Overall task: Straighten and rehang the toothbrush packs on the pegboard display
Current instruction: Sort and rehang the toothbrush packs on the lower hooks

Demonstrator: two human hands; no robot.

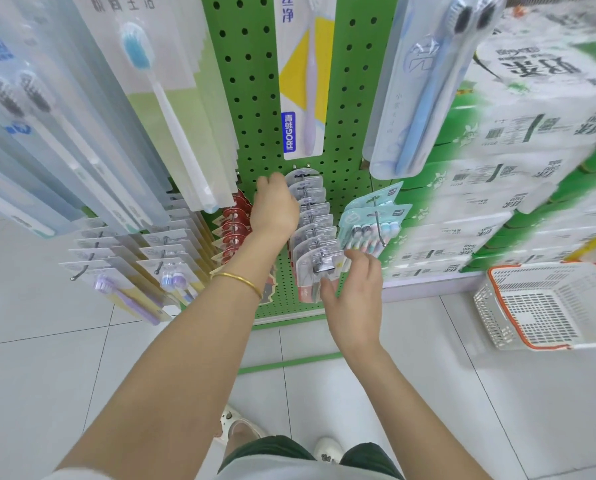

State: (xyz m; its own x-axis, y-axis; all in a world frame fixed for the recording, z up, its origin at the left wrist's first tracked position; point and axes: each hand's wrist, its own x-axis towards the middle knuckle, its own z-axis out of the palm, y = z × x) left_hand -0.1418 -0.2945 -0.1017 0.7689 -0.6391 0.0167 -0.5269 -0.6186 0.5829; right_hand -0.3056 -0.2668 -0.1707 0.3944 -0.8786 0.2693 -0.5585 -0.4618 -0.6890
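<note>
Head view: the left hand [275,206] reaches to the back of a row of grey packs [312,216], close to the green pegboard [255,98]. Its fingers are curled at the rearmost pack but lie behind the back of the hand, so I cannot tell whether they grip it. A bracelet [241,280] sits on that wrist. The right hand [353,289] is at the near end of the row, pinching the front pack [308,271] between thumb and curled fingers, just beside the peg [322,263] tip.

The grey packs hang overlapped along this one peg, which points out from the board toward the person. Each pack's long axis runs down the board. Red packs [234,223] hang on the next peg to the left. Teal packs [372,216] hang to the right, their brush heads uppermost. Taller packs hang on the rows above.

A white basket [497,303] with an orange rim stands on the tiled floor [47,358] at the right, below stacked tissue bundles [532,150].
</note>
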